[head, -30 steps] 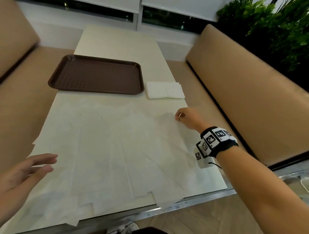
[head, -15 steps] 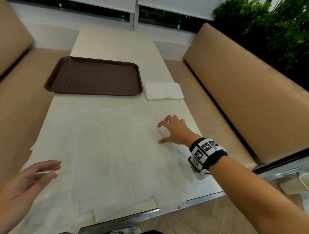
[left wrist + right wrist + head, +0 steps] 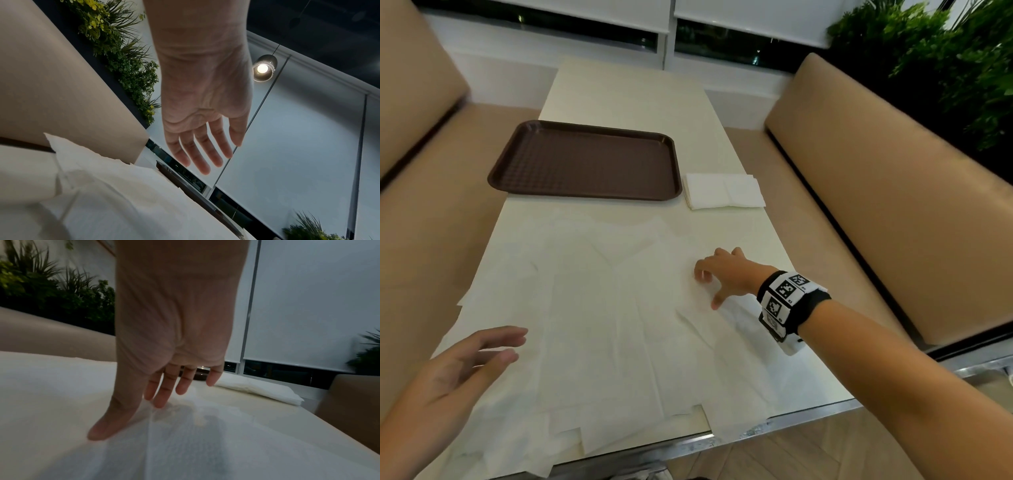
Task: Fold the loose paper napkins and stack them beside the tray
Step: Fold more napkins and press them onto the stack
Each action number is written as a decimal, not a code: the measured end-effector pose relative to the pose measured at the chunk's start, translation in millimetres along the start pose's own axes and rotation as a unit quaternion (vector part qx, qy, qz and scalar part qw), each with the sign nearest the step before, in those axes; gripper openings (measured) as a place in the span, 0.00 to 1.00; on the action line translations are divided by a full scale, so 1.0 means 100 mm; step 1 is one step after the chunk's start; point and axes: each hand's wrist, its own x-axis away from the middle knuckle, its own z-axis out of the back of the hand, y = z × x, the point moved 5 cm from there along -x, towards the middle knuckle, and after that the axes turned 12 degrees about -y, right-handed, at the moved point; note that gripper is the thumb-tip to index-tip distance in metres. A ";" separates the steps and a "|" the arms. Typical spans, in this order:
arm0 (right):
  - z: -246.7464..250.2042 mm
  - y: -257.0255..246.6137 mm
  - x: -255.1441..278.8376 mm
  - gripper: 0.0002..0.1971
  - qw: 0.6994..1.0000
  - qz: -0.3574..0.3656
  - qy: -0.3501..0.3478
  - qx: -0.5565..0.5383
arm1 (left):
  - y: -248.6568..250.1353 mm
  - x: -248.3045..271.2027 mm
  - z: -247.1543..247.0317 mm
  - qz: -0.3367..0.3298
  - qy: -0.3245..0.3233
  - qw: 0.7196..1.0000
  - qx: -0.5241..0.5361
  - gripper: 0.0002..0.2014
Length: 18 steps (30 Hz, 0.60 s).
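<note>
Several loose white paper napkins (image 3: pixel 599 329) lie unfolded and overlapping across the near half of the cream table (image 3: pixel 633 99). A small stack of folded napkins (image 3: pixel 724 191) sits just right of the brown tray (image 3: pixel 585 161). My right hand (image 3: pixel 722 277) rests on a loose napkin at the right side, with its fingers (image 3: pixel 162 389) spread and its thumb tip pressing the paper (image 3: pixel 185 434). My left hand (image 3: pixel 458 370) hovers open above the napkins near the front left edge, its fingers (image 3: pixel 201 154) straight and holding nothing.
Tan upholstered benches (image 3: pixel 893 205) run along both sides of the table. Green plants (image 3: pixel 945 61) stand behind the right bench. A window with white blinds (image 3: pixel 750 20) lies beyond the far end. The table's metal front edge (image 3: pixel 756 428) is close to me.
My right hand let go of the napkin edge it pinched, moved left and nearer, and now lies spread on the paper. The left hand stayed open at the front left.
</note>
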 end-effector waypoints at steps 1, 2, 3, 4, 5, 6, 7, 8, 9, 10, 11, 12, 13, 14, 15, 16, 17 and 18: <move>0.01 -0.01 -0.01 0.27 1.000 0.002 -0.008 0.016 | 0.02 0.01 -0.01 -0.001 0.005 1.000 -0.005 0.35; 0.01 -0.02 -0.01 0.26 0.999 0.003 -0.018 0.037 | 0.03 0.02 -0.03 -0.001 0.007 1.000 -0.006 0.35; 0.02 -0.04 -0.02 0.24 0.998 0.005 -0.024 0.058 | 0.05 0.03 -0.04 -0.002 0.008 1.000 -0.007 0.35; 0.03 -0.05 -0.03 0.23 0.997 0.007 -0.027 0.075 | 0.07 0.04 -0.05 -0.001 0.009 1.000 -0.008 0.35; 0.04 -0.05 -0.03 0.22 0.996 0.009 -0.028 0.084 | 0.08 0.05 -0.06 -0.001 0.007 1.000 -0.007 0.35; 0.06 -0.07 -0.02 0.20 0.995 0.014 -0.023 0.092 | 0.09 0.06 -0.07 0.000 0.005 1.000 -0.008 0.35; 0.08 -0.09 0.00 0.19 0.995 0.022 -0.015 0.099 | 0.10 0.07 -0.07 -0.001 0.004 1.000 -0.009 0.35; 0.12 -0.10 0.03 0.17 0.994 0.029 -0.010 0.104 | 0.10 0.09 -0.07 -0.001 0.003 1.000 -0.014 0.35; 0.17 -0.11 0.07 0.14 0.994 0.036 -0.006 0.107 | 0.11 0.10 -0.08 -0.003 0.002 1.000 -0.020 0.35; 0.25 -0.12 0.12 0.12 0.993 0.040 -0.003 0.109 | 0.13 0.11 -0.08 -0.004 0.000 1.000 -0.025 0.35; 0.34 -0.12 0.20 0.11 0.994 0.046 -0.001 0.102 | 0.16 0.11 -0.08 -0.005 -0.002 1.000 -0.029 0.34; 0.47 -0.12 0.30 0.10 0.996 0.052 0.002 0.078 | 0.21 0.08 -0.08 -0.008 -0.002 0.999 -0.033 0.33; 0.63 -0.12 0.42 0.10 0.998 0.055 0.010 0.040 | 0.28 0.04 -0.08 -0.014 -0.004 0.999 -0.036 0.32; 0.82 -0.14 0.57 0.09 0.998 0.063 0.024 -0.004 | 0.36 -0.02 -0.09 -0.024 -0.008 0.999 -0.036 0.32; 1.01 -0.18 0.72 0.07 0.995 0.079 0.037 -0.043 | 0.46 -0.10 -0.11 -0.038 -0.015 0.999 -0.034 0.33; 1.20 -0.23 0.87 0.05 0.991 0.099 0.052 -0.075 | 0.58 -0.19 -0.15 -0.056 -0.023 0.998 -0.032 0.33; 1.39 -0.30 1.02 0.06 0.985 0.118 0.073 -0.104 | 0.72 -0.29 -0.20 -0.075 -0.034 0.996 -0.034 0.33; 1.58 -0.36 1.15 0.07 0.978 0.133 0.101 -0.128 | 0.88 -0.38 -0.26 -0.093 -0.046 0.994 -0.040 0.33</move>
